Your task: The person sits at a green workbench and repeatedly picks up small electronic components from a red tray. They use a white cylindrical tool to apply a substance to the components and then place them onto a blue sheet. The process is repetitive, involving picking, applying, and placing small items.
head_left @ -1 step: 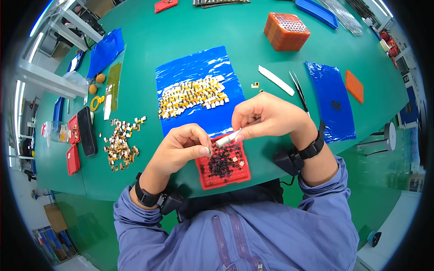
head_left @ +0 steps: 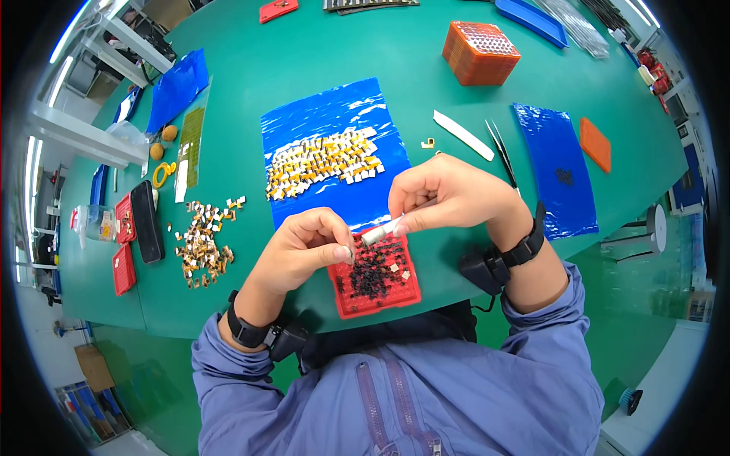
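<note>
Over the near edge of the table, my right hand point(head_left: 449, 199) pinches a short pale tool with a grey-white cylindrical end point(head_left: 374, 235). That end points toward my left hand point(head_left: 308, 247), whose thumb and index finger are closed on a tiny piece mostly hidden by the fingertips. Below both hands lies a red tray point(head_left: 357, 310) holding many small black parts point(head_left: 370, 280) and a few white squares point(head_left: 404, 275). Beyond my hands, a blue sheet point(head_left: 319, 114) carries rows of small white-and-gold pieces point(head_left: 327, 161).
Left of the tray is a loose pile of gold-and-white pieces point(head_left: 204, 243), with a black case point(head_left: 147, 220) beside it. To the right lie a white strip point(head_left: 462, 135), tweezers point(head_left: 502, 156) and another blue sheet point(head_left: 559, 167). An orange tray stack point(head_left: 479, 61) stands farther back.
</note>
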Demonstrator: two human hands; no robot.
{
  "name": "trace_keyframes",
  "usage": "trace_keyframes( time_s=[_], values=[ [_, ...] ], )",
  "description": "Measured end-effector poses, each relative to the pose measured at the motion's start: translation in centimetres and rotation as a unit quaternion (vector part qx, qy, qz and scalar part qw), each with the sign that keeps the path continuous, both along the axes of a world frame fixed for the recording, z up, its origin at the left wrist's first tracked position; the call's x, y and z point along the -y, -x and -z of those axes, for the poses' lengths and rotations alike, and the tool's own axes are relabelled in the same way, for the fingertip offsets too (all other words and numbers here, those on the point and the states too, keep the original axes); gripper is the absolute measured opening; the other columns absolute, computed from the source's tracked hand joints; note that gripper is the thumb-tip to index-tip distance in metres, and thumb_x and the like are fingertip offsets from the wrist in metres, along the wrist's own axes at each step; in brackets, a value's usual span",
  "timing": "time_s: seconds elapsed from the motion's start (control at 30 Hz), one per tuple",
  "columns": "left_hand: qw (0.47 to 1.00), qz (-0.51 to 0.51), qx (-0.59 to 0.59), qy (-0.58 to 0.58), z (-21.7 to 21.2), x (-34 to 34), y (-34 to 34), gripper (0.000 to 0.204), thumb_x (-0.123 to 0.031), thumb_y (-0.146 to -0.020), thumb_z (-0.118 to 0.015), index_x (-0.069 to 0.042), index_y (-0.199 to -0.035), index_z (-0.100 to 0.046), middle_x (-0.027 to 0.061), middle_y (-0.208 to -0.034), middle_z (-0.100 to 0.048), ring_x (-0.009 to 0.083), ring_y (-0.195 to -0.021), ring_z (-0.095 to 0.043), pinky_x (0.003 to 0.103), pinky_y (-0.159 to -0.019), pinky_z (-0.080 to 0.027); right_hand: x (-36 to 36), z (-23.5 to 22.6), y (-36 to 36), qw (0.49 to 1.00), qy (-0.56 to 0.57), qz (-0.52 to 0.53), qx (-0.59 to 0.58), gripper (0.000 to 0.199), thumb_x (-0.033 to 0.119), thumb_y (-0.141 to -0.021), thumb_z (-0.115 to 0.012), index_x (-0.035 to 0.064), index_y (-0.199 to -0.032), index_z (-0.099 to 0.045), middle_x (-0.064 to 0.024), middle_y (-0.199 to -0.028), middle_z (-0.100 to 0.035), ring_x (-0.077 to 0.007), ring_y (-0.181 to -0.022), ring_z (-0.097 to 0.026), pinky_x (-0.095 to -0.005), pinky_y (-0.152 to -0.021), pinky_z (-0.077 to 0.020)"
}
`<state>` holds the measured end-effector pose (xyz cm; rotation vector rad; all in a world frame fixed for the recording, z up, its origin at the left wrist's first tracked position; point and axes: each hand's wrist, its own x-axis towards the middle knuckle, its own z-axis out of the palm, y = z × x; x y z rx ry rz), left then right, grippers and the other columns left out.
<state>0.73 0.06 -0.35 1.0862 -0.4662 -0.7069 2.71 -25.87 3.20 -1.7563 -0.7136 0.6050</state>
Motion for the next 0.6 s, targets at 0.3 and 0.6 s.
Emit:
trace_keyframes(
  time_s=[0.3,0.6],
  values=[
    [0.958,-0.104,0.156,-0.218,-3.3,-0.2,-1.2,0.004,-0.001,-0.083,-0.062,0.001,-0.085,-0.059,0.0038,-0.079,-0.061,0.0081,-0.073,-0.057,0.023,-0.066,-0.047,0.3,0.4,-0.8,0.99,-0.055,0.131,-0.003,0.013,0.013,-0.082,-0.068,0.0026,-0.086,-0.062,0.0035,-0.069,-0.057,-0.0025,-0.065,-0.05,-0.0187,-0.056,-0.0391],
    [0.783,-0.094,0.368,-0.492,-2.7,2.2,-5.2,0.01,-0.008,-0.08,-0.064,-0.002,-0.085,-0.058,0.0049,-0.071,-0.054,0.0142,-0.065,-0.051,0.028,-0.06,-0.041,0.5,1.1,-1.2,0.983,-0.08,0.164,0.027,0.012,0.013,-0.084,-0.067,0.0029,-0.087,-0.061,0.0037,-0.071,-0.059,-0.0022,-0.065,-0.049,-0.0184,-0.057,-0.0395]
  ],
)
